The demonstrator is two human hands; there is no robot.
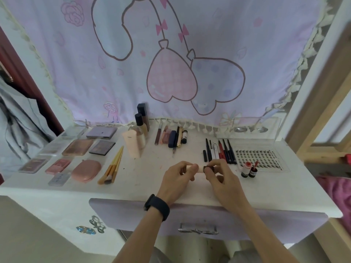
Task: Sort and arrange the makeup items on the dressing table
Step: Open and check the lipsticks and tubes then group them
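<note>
The dark cap should be moved slowly and kept straight on the little pink tube, so nothing gets spilled. The tube is held over the front middle of the counter, between both hands. Its body is gripped by the curled left hand. The cap is pinched by the bent fingers and thumb of the right hand.

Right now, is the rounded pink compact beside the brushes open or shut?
Shut. The pink compact lies flat on the dressing table, lid down; no mirror or powder shows.
</note>
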